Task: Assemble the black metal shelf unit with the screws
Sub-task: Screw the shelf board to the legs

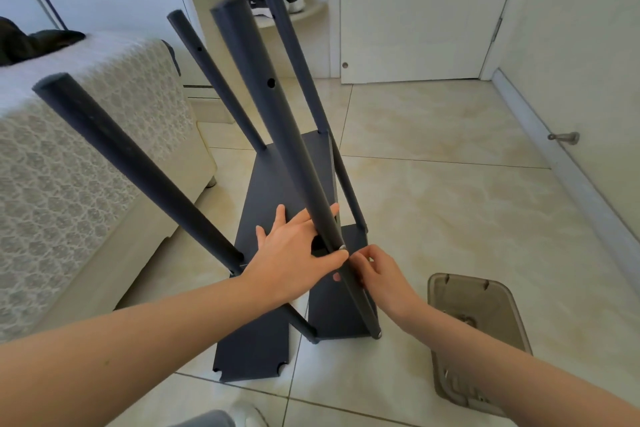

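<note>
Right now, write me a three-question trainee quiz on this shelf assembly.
1. How many black poles stand up from the shelf panel?
2. True or false: the left hand grips a screwdriver.
3. The right hand pinches at: A a hammer, B a screw on the nearest pole, C a cloth.
Key: 1. Four. 2. False: its fingers are spread and hold no tool. 3. B.
</note>
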